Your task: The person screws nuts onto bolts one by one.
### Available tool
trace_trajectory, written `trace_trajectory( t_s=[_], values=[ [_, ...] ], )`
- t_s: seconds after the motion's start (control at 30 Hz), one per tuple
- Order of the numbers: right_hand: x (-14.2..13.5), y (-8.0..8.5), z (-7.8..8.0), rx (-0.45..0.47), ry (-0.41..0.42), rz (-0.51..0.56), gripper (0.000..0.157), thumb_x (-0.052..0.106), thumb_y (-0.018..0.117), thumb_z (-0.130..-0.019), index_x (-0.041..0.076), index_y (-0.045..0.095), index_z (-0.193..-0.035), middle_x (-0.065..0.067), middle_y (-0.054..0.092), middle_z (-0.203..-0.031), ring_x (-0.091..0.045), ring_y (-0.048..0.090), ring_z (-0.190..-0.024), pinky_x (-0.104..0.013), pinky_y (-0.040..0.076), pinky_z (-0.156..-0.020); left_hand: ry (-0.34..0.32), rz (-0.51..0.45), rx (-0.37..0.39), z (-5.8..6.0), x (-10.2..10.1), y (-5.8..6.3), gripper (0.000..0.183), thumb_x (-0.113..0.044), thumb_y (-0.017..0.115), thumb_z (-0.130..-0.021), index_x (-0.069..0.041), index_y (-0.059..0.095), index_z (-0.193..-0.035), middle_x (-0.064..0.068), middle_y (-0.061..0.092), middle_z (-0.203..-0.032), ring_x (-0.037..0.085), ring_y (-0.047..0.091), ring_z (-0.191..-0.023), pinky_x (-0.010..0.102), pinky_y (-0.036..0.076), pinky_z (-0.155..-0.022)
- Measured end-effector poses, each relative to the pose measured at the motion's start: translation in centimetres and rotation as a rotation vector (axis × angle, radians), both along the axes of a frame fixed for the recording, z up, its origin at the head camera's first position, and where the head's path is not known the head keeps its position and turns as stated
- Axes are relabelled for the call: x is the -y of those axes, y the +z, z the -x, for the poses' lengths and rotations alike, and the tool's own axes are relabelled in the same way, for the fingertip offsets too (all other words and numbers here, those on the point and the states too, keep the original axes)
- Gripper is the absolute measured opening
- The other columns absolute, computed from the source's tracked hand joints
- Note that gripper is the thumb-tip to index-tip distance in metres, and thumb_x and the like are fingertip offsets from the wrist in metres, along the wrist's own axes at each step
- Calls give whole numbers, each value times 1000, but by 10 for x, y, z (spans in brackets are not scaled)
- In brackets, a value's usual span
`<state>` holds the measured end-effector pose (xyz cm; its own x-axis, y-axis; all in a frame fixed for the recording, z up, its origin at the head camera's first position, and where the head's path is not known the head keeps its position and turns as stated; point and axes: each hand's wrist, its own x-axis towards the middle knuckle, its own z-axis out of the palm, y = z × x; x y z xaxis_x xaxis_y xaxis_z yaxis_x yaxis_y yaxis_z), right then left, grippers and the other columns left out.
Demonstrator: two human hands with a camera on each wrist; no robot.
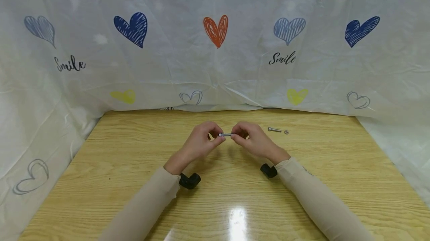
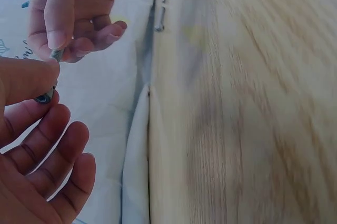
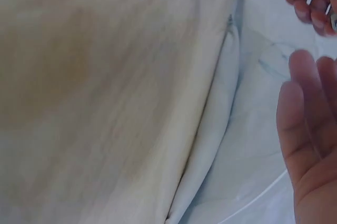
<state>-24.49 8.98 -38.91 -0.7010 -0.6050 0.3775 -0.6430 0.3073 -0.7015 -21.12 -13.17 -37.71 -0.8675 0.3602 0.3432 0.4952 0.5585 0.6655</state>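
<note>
A small metal bolt (image 1: 226, 135) spans the gap between the two hands above the wooden table. My left hand (image 1: 203, 140) pinches it near its head, between thumb and index finger, with the other fingers loosely curled in the left wrist view. At the threaded end (image 2: 56, 54), the thumb and fingertips of my right hand (image 1: 253, 140) grip the bolt; whether a nut is inside that grip, I cannot tell. The right wrist view shows part of the right hand (image 3: 310, 129), its fingertips cut off by the frame edge.
To the right of the right hand, a second bolt (image 1: 274, 129) lies on the table (image 1: 134, 151) with a nut (image 1: 286, 132) beside it. A white cloth (image 1: 248, 69) printed with hearts hangs along the back and sides. Black mounts (image 1: 190, 181) sit at both wrists.
</note>
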Motion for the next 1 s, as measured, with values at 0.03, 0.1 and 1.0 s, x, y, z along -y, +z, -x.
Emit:
trace_trajectory(
  t_s=[0.03,0.1,1.0],
  values=[
    [1,0,3,3,8,-9,10,23,60,-96,14,64,-97,5,63,-84,-10,58,-74,-31,50,-67,2,11,5,1,1,0,5,-18,68,-90,-13,67,-91,-2,59,-89,14,56,-79,31,47,-66],
    [2,0,8,10,20,-30,10,23,60,-96,14,64,-98,5,63,-85,-10,58,-74,-32,51,-68,9,34,7,5,4,0,6,-18,68,-90,-13,67,-92,-1,60,-90,15,56,-80,31,47,-67],
    [24,-5,56,69,4,-260,4,20,64,-93,17,63,-92,4,61,-81,-13,53,-72,-28,46,-64,44,310,55,51,19,-9,10,-22,71,-88,-14,66,-87,-1,59,-84,17,54,-77,31,45,-68]
  ],
)
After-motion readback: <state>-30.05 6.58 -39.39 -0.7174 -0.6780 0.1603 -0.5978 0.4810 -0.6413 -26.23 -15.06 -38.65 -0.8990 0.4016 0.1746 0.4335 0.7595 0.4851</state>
